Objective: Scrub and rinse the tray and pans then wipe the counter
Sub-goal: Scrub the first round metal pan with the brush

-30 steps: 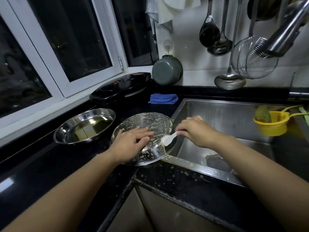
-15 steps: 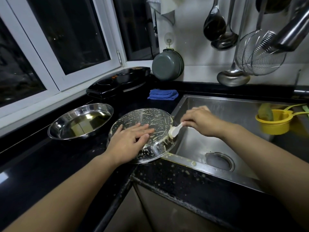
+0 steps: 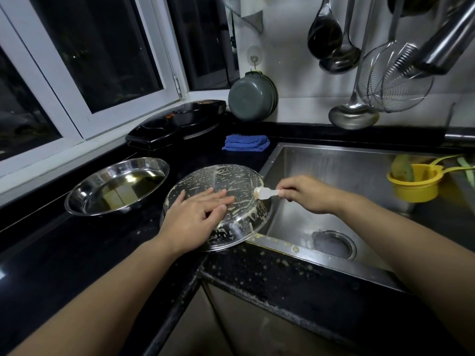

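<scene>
A round steel pan [image 3: 231, 181] lies upside down on the black counter [image 3: 64, 253], its right side hanging over the sink's edge. Pale yellowish batter streaks its underside. My left hand [image 3: 195, 214] rests flat on the pan with straight fingers. My right hand [image 3: 305, 194] pinches a small white spatula [image 3: 266, 193], whose tip touches the pan's right rim and carries a lump of batter. A second steel pan [image 3: 117, 185] stands upright to the left, holding some dark liquid.
The steel sink [image 3: 334, 176] with its drain [image 3: 334, 244] lies to the right. A yellow strainer cup [image 3: 413, 183] hangs at its far side. A folded blue cloth [image 3: 245, 143] and a black appliance [image 3: 177, 123] sit behind. Ladles [image 3: 353, 115] hang on the wall. Batter spots dot the counter's front edge.
My right hand has drawn the spatula up along the pan's right rim, away from me. My left hand stays flat on the pan. The camera has tilted down a little.
</scene>
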### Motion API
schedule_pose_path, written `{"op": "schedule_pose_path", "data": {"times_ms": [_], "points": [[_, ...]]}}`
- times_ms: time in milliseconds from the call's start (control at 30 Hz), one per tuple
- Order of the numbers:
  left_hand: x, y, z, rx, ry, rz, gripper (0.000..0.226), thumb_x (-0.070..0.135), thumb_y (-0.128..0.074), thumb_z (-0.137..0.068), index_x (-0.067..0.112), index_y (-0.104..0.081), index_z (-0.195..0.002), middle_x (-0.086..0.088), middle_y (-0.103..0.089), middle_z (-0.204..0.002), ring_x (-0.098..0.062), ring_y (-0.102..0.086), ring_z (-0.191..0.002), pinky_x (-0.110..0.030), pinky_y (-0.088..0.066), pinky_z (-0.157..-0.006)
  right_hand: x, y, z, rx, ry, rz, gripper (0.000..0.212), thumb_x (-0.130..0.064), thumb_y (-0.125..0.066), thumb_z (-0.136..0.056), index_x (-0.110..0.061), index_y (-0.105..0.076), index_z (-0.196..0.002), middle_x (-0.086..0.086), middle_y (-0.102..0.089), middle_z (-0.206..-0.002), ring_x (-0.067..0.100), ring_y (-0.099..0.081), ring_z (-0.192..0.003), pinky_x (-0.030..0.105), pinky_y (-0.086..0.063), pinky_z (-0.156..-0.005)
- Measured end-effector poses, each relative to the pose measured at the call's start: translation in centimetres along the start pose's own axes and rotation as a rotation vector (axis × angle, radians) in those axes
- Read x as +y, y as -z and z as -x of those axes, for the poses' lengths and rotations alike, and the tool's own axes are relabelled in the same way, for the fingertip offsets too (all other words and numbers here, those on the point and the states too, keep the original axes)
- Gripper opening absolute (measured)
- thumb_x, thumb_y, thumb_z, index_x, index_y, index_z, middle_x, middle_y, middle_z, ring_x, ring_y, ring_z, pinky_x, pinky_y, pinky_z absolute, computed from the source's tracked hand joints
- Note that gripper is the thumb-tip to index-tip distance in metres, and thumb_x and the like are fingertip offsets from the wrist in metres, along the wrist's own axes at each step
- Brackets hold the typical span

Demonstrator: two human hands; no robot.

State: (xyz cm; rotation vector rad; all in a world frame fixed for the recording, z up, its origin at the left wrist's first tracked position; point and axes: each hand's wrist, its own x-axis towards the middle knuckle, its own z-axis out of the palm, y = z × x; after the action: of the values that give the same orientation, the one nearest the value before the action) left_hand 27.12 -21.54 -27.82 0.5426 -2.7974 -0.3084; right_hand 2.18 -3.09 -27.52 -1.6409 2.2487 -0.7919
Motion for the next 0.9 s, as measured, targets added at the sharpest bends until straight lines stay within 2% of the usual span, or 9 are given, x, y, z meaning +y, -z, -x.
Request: {"op": "schedule_pose_path", "data": {"times_ms": [167, 333, 467, 500, 600, 633, 733, 767, 900], "points": [[-0.4, 0.5, 0.4, 0.006, -0.072, 0.038, 0.043, 0.068, -0.022, -0.101, 0.064, -0.051, -0.133, 0.045, -0.038, -0.144, 0.016, -0.022, -0.144, -0.051, -0.007, -0.127, 0.6, -0.8, 2.4, -0.027, -0.065, -0.142, 0.019, -0.028, -0.056, -0.102, -0.024, -0.068, -0.089, -0.005, -0.058, -0.078, 0.008, -0.047, -0.067, 0.024, -0.04, -0.065], [-1.8, 1.1, 1.0, -0.008, -0.147, 0.174, 0.039, 0.065, -0.035, -0.1, 0.057, -0.061, -0.128, 0.044, -0.046, -0.14, 0.015, -0.03, -0.142, -0.05, -0.01, -0.127, 0.7, -1.4, 2.9, -0.224, -0.025, -0.151, 0.025, -0.027, -0.062, -0.1, -0.036, -0.069, -0.077, -0.01, -0.061, -0.074, 0.005, -0.048, -0.066, 0.025, -0.041, -0.066], [-1.3, 1.1, 0.8, 0.009, -0.149, 0.208, 0.035, 0.063, -0.04, -0.099, 0.056, -0.063, -0.124, 0.045, -0.048, -0.137, 0.013, -0.034, -0.141, -0.048, -0.012, -0.127, 1.6, -0.8, 2.2, 0.032, -0.073, -0.189, 0.022, -0.028, -0.057, -0.102, -0.032, -0.067, -0.083, 0.0, -0.061, -0.08, 0.011, -0.052, -0.074, 0.029, -0.042, -0.07], [-1.2, 1.0, 0.8, 0.016, -0.149, 0.208, 0.035, 0.063, -0.04, -0.099, 0.057, -0.063, -0.124, 0.045, -0.048, -0.137, 0.013, -0.034, -0.141, -0.047, -0.012, -0.127, 1.7, -0.8, 2.1, 0.006, -0.078, -0.189, 0.022, -0.029, -0.057, -0.102, -0.033, -0.067, -0.083, -0.003, -0.06, -0.079, 0.011, -0.051, -0.074, 0.028, -0.041, -0.069], [-1.2, 0.9, 0.9, 0.03, -0.139, 0.224, 0.033, 0.063, -0.041, -0.097, 0.058, -0.063, -0.122, 0.043, -0.051, -0.135, 0.014, -0.036, -0.14, -0.044, -0.013, -0.127, 2.0, -2.1, 2.2, -0.241, -0.021, -0.145, 0.027, -0.03, -0.059, -0.101, -0.042, -0.068, -0.078, -0.012, -0.058, -0.076, 0.006, -0.049, -0.071, 0.025, -0.04, -0.068], [-1.2, 0.9, 0.8, 0.031, -0.136, 0.233, 0.033, 0.063, -0.042, -0.097, 0.058, -0.064, -0.121, 0.043, -0.051, -0.135, 0.014, -0.036, -0.14, -0.043, -0.013, -0.127, 2.1, -2.4, 2.3, -0.253, -0.022, -0.154, 0.026, -0.029, -0.059, -0.101, -0.041, -0.067, -0.079, -0.012, -0.056, -0.075, 0.006, -0.047, -0.07, 0.025, -0.039, -0.068], [-1.0, 1.0, 0.7, 0.01, -0.129, 0.257, 0.033, 0.063, -0.043, -0.095, 0.057, -0.065, -0.12, 0.042, -0.052, -0.134, 0.013, -0.036, -0.14, -0.043, -0.013, -0.127, 2.9, -2.1, 2.0, -0.02, -0.129, -0.269, 0.024, -0.025, -0.054, -0.104, -0.027, -0.063, -0.081, -0.007, -0.051, -0.072, 0.01, -0.043, -0.067, 0.028, -0.036, -0.066], [-0.9, 0.9, 0.7, 0.004, -0.125, 0.262, 0.034, 0.064, -0.044, -0.094, 0.057, -0.065, -0.12, 0.041, -0.053, -0.134, 0.014, -0.036, -0.14, -0.043, -0.012, -0.127, 3.2, -2.0, 1.9, 0.0, -0.148, -0.294, 0.024, -0.025, -0.053, -0.104, -0.025, -0.062, -0.081, -0.006, -0.052, -0.072, 0.01, -0.044, -0.067, 0.029, -0.038, -0.067], [-0.6, 1.4, 0.5, -0.02, -0.101, 0.267, 0.033, 0.065, -0.044, -0.092, 0.059, -0.065, -0.116, 0.043, -0.053, -0.132, 0.015, -0.037, -0.138, -0.043, -0.012, -0.127, 3.0, -3.0, 2.4, -0.244, -0.065, -0.3, 0.025, -0.027, -0.053, -0.105, -0.029, -0.066, -0.084, -0.011, -0.058, -0.075, 0.006, -0.051, -0.073, 0.025, -0.042, -0.075]]}}
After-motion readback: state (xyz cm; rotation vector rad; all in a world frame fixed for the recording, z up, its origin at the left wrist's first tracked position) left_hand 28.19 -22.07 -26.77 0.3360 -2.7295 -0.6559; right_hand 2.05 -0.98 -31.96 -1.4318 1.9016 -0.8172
